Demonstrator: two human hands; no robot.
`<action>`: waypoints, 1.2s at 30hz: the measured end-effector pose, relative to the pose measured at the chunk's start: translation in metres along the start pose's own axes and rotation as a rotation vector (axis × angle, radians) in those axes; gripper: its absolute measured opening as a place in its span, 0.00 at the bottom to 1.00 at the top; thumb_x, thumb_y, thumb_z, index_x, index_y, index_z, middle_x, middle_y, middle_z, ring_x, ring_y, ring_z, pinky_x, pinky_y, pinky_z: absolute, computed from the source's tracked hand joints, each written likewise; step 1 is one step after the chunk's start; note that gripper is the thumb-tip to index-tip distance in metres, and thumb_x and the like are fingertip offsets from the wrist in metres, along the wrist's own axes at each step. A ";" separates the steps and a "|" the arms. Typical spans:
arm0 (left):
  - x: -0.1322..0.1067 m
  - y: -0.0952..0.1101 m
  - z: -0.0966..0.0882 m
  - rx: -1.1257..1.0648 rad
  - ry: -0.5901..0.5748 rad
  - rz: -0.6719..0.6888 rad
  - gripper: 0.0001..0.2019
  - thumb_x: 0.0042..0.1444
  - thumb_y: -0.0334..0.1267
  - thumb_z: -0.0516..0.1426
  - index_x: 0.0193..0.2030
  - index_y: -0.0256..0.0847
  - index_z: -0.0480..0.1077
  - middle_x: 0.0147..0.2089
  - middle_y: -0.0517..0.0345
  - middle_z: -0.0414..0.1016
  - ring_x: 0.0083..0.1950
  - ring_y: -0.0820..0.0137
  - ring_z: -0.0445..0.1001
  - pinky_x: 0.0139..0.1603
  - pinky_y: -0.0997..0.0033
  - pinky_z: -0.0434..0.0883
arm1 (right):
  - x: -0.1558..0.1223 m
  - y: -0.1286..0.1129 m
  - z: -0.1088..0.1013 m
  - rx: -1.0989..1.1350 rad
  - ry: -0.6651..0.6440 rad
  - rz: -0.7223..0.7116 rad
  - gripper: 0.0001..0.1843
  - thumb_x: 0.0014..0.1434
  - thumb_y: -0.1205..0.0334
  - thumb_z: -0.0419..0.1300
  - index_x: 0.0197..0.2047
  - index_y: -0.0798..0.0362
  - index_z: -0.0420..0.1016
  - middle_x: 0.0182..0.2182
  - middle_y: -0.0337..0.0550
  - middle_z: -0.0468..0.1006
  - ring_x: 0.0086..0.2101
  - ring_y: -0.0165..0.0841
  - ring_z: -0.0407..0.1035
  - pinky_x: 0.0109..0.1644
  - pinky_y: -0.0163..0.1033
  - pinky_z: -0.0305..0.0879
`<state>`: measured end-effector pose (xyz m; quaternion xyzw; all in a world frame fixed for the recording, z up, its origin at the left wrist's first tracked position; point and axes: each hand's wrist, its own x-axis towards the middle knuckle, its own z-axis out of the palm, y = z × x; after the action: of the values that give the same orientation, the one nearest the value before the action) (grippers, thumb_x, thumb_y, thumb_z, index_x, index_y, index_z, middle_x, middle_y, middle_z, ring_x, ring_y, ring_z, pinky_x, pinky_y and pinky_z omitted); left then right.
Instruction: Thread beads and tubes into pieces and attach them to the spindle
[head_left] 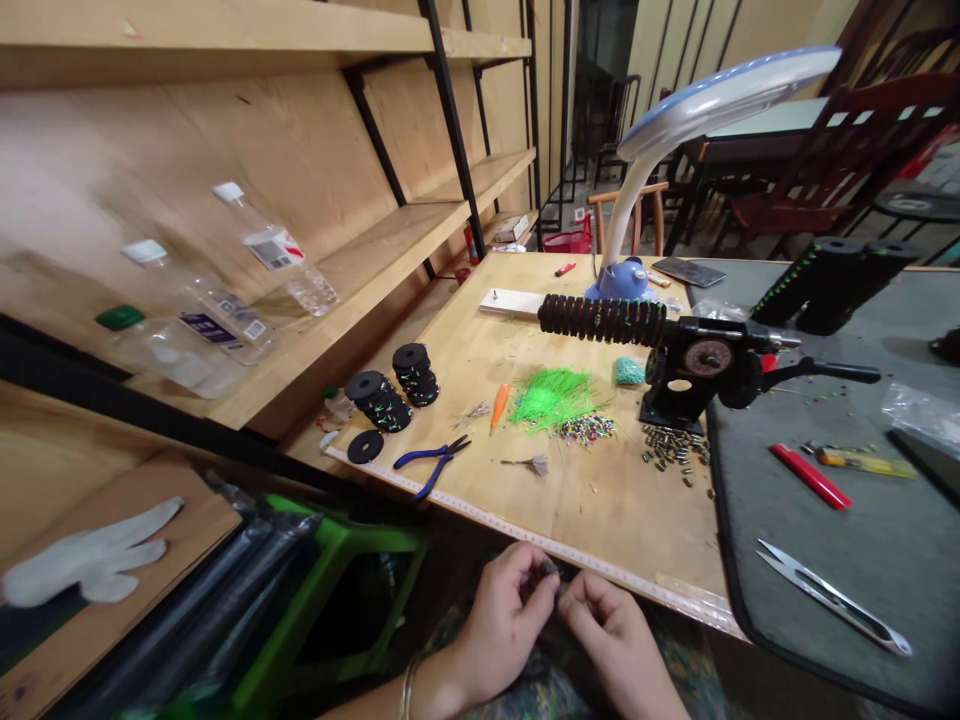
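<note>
My left hand (506,620) is closed in a pinch just off the table's front edge, over my lap. A small dark thing shows at its fingertips, too small to name. Close beside it, my right hand (611,630) is also closed, thumb against the curled fingers; what it pinches is hidden. On the table beyond lie blue-handled pliers (435,462), a small feathery bundle (537,464), an orange pointed tool (499,408), a heap of bright green strands (553,396), coloured beads (589,430) and small metal pieces (675,446).
A black hand-cranked winder (694,360) carries a row of dark discs (600,318). Foam spools (379,402) stand at the table's left. A desk lamp (630,190) rises behind. On the grey mat (780,570) lie thread snips (832,597) and a red stick (810,477). Shelves (360,270) border the left.
</note>
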<state>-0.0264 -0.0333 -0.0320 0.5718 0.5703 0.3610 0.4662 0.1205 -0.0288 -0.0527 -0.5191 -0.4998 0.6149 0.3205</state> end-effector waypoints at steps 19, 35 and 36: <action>-0.003 0.006 -0.007 0.259 -0.038 0.221 0.05 0.58 0.30 0.51 0.33 0.40 0.66 0.32 0.56 0.67 0.34 0.70 0.67 0.34 0.73 0.63 | -0.001 -0.006 -0.004 0.093 0.094 -0.039 0.21 0.51 0.42 0.61 0.25 0.54 0.71 0.21 0.37 0.66 0.25 0.32 0.60 0.30 0.35 0.59; -0.001 0.008 -0.005 0.130 -0.032 0.050 0.06 0.57 0.32 0.54 0.29 0.39 0.66 0.27 0.61 0.64 0.28 0.73 0.63 0.29 0.75 0.60 | 0.001 -0.008 -0.012 0.171 0.170 -0.017 0.24 0.48 0.39 0.64 0.25 0.55 0.73 0.21 0.37 0.68 0.25 0.32 0.62 0.30 0.35 0.60; -0.001 0.008 -0.004 0.115 -0.033 0.037 0.06 0.57 0.33 0.54 0.29 0.39 0.66 0.27 0.61 0.64 0.28 0.73 0.63 0.29 0.75 0.60 | 0.001 -0.008 -0.013 0.167 0.164 -0.013 0.24 0.48 0.39 0.63 0.25 0.55 0.73 0.21 0.37 0.68 0.25 0.32 0.61 0.30 0.35 0.60</action>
<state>-0.0282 -0.0333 -0.0229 0.6140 0.5715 0.3270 0.4352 0.1321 -0.0220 -0.0450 -0.5360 -0.4221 0.6076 0.4066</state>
